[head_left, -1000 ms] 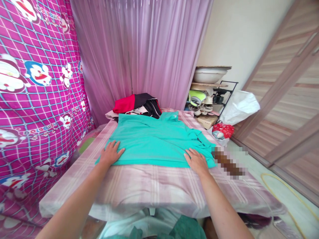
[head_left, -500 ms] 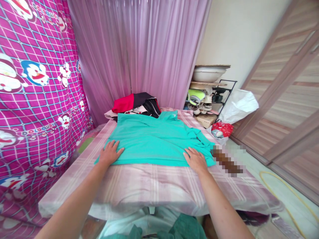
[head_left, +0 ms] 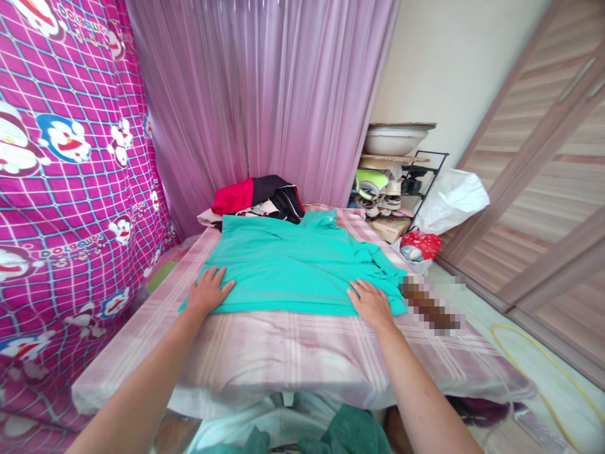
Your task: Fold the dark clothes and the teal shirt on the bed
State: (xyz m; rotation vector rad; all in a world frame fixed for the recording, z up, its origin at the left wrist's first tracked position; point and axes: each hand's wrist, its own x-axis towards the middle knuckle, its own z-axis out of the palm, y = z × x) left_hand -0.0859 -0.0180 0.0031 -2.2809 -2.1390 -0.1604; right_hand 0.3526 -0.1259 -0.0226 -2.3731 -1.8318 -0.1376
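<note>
Honestly, barely anything is changing over this last second. The left hand [head_left: 207, 291] and the right hand [head_left: 371, 304] are staying right where they were. Both are lying palm-down with the fingers spread, pinching nothing.

The left one is pressing on the near left corner of the teal shirt [head_left: 293, 265], and the right one is pressing on its near right corner, right at the hem. The shirt itself is lying flat across the desk [head_left: 283, 353], which is wearing a pink checked cloth, and the collar end is pointing away from the person.

Only the view is drifting a touch. The shirt isn't sliding, lifting or getting folded over. My read is that the hands are just holding it down and keeping it spread. The cloth is looking mostly smooth, with a few creases running toward its right sleeve.

A pile of clothes [head_left: 258, 195] in red and black is sitting at the shirt's far edge, touching it. A shoe rack [head_left: 401, 183] is standing beyond the shirt's right side, well apart.
</note>
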